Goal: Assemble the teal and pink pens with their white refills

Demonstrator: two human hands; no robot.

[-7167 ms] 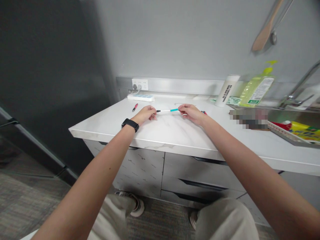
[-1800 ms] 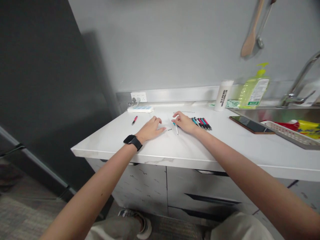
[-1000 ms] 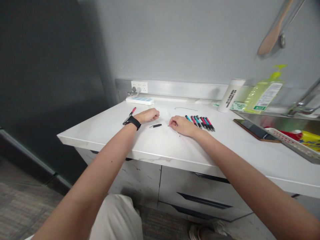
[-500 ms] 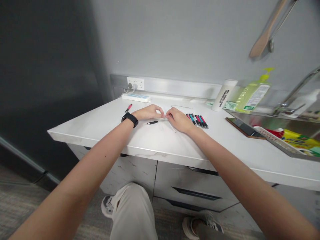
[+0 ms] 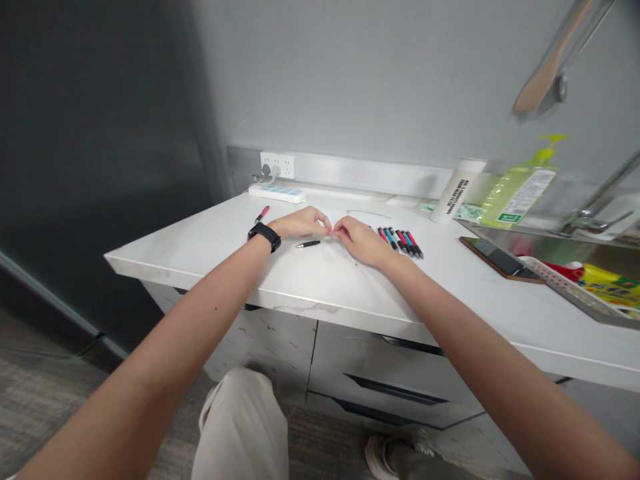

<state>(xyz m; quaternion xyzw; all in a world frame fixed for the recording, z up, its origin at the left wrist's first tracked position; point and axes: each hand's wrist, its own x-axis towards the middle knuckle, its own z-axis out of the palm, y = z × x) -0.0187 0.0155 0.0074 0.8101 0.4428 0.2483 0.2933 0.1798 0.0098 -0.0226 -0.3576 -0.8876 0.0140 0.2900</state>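
My left hand, with a black watch on its wrist, and my right hand meet fingertip to fingertip just above the white counter. Both are closed in a pinch; whatever lies between the fingertips is too small to make out. A thin stick, perhaps a pen refill, shows beneath my right hand, mostly hidden. Just below my left hand lies a black pen part with a pale pointed tip. Beside my right hand, several red, blue and black pens lie in a row.
A red and black pen part lies left of my watch, before a power strip. Toward the right stand a white tube and a soap bottle. A phone rests by the sink.
The view has turned slightly left, so everything sits a little farther right. My hands stay together, fingertips pinched, with only a slight shift of the fingers.
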